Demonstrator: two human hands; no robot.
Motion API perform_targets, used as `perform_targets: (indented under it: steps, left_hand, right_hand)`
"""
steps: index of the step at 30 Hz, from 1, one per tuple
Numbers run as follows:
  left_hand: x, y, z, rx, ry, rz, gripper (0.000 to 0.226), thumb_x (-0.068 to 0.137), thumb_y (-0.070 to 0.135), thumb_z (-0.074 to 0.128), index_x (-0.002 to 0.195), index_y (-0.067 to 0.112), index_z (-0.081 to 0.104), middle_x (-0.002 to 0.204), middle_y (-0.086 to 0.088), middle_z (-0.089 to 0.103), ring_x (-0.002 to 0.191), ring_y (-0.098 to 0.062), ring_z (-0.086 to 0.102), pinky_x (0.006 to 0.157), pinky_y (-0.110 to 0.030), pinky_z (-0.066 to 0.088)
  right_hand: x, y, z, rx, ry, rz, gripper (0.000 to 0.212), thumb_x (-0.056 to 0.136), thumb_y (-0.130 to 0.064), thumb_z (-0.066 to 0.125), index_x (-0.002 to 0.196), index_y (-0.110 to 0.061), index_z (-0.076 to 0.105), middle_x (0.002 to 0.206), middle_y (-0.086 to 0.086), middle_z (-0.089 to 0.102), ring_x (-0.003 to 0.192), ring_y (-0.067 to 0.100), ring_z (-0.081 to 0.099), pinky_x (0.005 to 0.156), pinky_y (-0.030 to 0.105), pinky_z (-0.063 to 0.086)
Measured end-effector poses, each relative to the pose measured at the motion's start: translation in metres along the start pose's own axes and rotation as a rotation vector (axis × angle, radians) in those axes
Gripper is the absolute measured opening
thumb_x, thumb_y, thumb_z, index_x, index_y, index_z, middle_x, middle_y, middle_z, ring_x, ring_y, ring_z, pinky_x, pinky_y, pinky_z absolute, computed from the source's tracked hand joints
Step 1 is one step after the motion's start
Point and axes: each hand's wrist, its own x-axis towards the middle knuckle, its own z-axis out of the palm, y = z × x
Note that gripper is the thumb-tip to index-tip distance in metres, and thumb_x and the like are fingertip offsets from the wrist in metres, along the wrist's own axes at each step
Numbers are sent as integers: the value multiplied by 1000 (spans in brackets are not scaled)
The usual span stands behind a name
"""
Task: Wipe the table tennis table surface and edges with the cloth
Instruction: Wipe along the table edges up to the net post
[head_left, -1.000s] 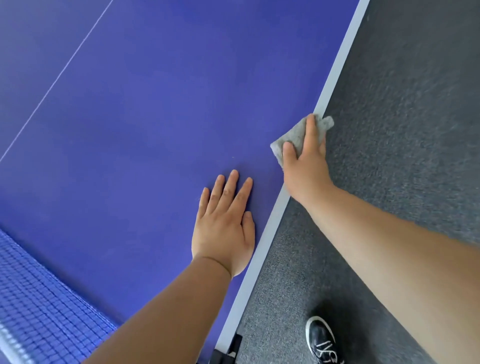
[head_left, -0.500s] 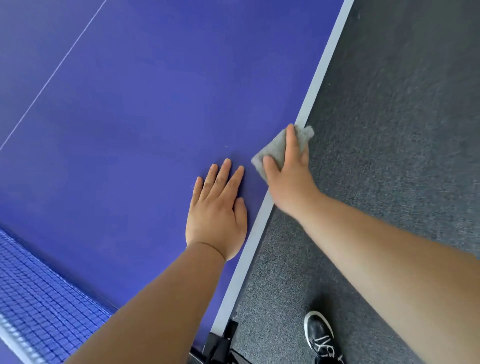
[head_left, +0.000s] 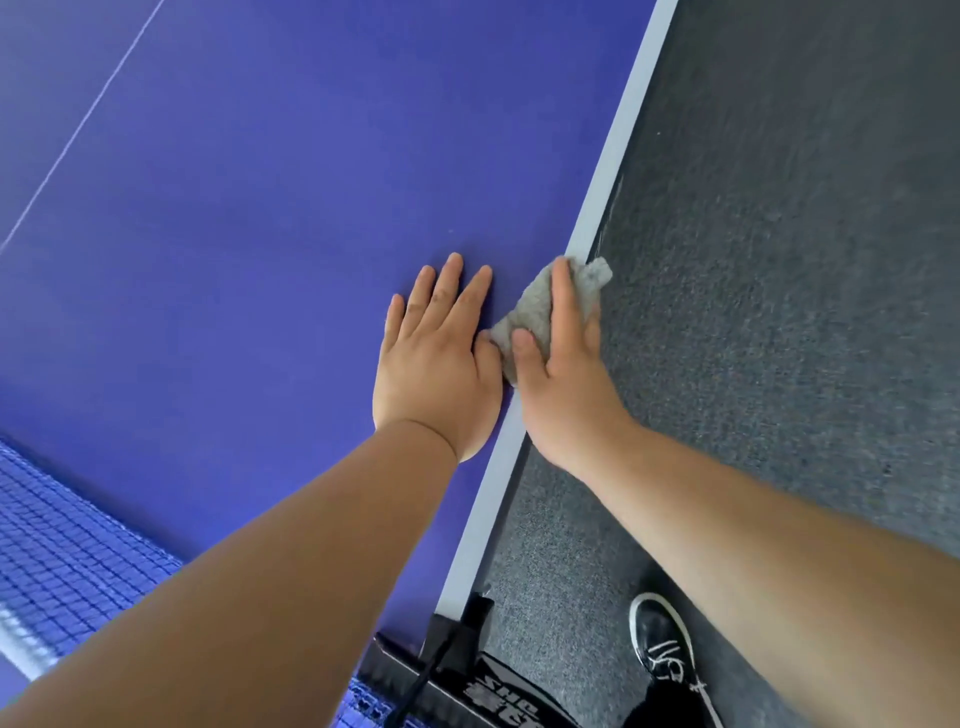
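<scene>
At the white edge (head_left: 618, 156) of the table (head_left: 285, 208), the cloth (head_left: 540, 312) is clamped by the right hand (head_left: 566, 379), thumb and forefinger on top. The left hand (head_left: 436, 358) is laid flat, fingers straight. Edge wiping is judged underway; the finished share cannot be told.

L hand (head_left: 434, 364) flat on table tennis table (head_left: 234, 260), just left of cloth (head_left: 535, 306). R hand (head_left: 563, 384) atop cloth at table edge. Net (head_left: 67, 545) near-left of L hand; shoe (head_left: 665, 644) on carpet (head_left: 779, 260), near side of R hand.
</scene>
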Motion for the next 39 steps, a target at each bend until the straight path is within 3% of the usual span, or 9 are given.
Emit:
perform_targets:
  steps: [9,13,16,19,25,29,33,37,39]
  left_hand:
    - [1,-1,2,-16,1,0,61,103,34,24,164,32,23,173,8,11,160,-15,4,130,-40,2]
    - [2,1,0,-35,4,-2,65,99,37,18,164,33,23,174,9,10,160,-13,2,130,-39,1]
    - [2,1,1,-24,-2,-5,65,99,37,16,164,33,22,174,9,10,160,-13,2,130,-39,1]
    - [3,-1,5,-15,6,3,64,100,38,16,164,33,23,173,9,12,160,-15,5,130,-40,2]
    - [2,0,3,-22,17,6,62,102,38,18,164,33,25,173,8,14,160,-15,6,130,-41,3]
    - [2,0,3,-46,19,-2,63,101,37,16,163,33,25,173,9,14,160,-15,5,130,-41,3]
    - [2,-1,3,-59,20,0,61,103,36,18,163,34,26,173,9,14,160,-13,5,130,-39,2]
    - [3,-3,6,-35,17,-5,56,108,34,21,164,33,24,173,9,13,160,-13,4,130,-38,0]
    - [5,-2,6,-41,12,2,55,108,34,21,164,34,24,173,9,12,160,-13,4,130,-37,0]
  right_hand:
    - [37,-10,-6,94,122,-14,68,109,-31,41,163,-45,2,173,-5,-7,158,13,9,114,23,16]
    - [-36,6,23,139,54,-43,70,109,-30,43,159,-55,2,170,-15,-7,155,-3,-1,111,7,14]
    - [-23,6,15,31,24,-68,70,109,-29,44,164,-42,2,172,-5,-15,153,-8,-10,106,-3,5]
    - [31,-1,-6,-39,48,-44,67,111,-31,40,165,-35,1,173,1,-15,158,11,-1,112,13,9]
    - [26,-7,0,128,133,-27,66,111,-26,38,165,-38,0,173,0,-10,158,10,0,117,21,11]
    - [-71,9,33,147,17,-66,70,108,-30,38,163,-42,-4,173,-5,-12,144,-19,-18,106,-5,1]
    - [-69,14,27,74,-74,-61,71,110,-26,40,164,-37,-6,171,-4,-20,156,5,-19,110,1,-2]
    - [-14,2,6,90,-29,-48,64,112,-26,36,165,-35,0,173,-4,-14,157,3,-5,96,-12,4]
    - [-9,0,4,98,23,-57,62,113,-25,36,165,-34,3,173,-7,-9,157,3,-2,102,-8,5]
